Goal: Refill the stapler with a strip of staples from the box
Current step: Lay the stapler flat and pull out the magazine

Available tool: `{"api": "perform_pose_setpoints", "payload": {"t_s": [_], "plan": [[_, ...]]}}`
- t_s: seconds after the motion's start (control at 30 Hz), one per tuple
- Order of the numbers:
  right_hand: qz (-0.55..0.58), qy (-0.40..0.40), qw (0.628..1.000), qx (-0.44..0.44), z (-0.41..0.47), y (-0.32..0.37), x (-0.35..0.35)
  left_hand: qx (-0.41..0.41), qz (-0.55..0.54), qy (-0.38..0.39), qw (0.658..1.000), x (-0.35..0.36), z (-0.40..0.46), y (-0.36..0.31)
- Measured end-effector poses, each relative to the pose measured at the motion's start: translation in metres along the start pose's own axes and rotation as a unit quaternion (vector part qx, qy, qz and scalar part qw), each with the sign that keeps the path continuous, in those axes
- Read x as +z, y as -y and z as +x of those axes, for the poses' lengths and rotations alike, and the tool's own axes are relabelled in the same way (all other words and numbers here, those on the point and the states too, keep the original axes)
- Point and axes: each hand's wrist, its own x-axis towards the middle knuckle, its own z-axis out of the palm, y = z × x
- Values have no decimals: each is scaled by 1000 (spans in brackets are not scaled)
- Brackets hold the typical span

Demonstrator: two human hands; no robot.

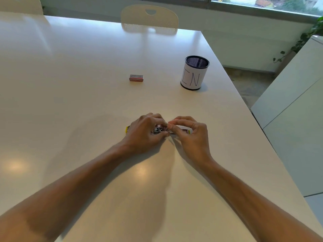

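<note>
A small stapler [158, 130] with yellow ends lies opened flat on the white table [87, 102], its metal channel showing between my hands. My left hand [145, 132] covers and grips its left part. My right hand [189, 132] pinches at the metal rail near the middle with thumb and forefinger; a staple strip there is too small to tell apart. The small red staple box [136, 78] lies farther back on the table, apart from both hands.
A black mesh pen cup [194, 72] wrapped in white paper marked "IN" stands at the back right. A pale chair [149, 16] is at the table's far side. The table's right edge runs diagonally beside a white cabinet [293, 105].
</note>
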Motion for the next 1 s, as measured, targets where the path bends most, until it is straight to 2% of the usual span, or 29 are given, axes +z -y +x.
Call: {"api": "perform_pose_setpoints", "payload": {"t_s": [0.1,0.27,0.47,0.6,0.8,1.0], "plan": [[-20,17,1000,-12,-3,2,12,-15,-20,8,1000,-1,0,0],[-134,0,987,-83,-3,0,20,-29,-28,10,999,-5,0,-4],[-144,24,984,-105,-5,4,11,-12,-33,28,999,-6,3,3],[-181,37,976,-118,-6,4,-4,-11,-39,13,999,-4,0,3],[-360,26,914,-186,-6,-4,-42,-27,-24,-2,999,-2,-1,3],[-410,36,889,-199,-8,-11,-49,-19,-43,-8,999,-2,-1,4]]}}
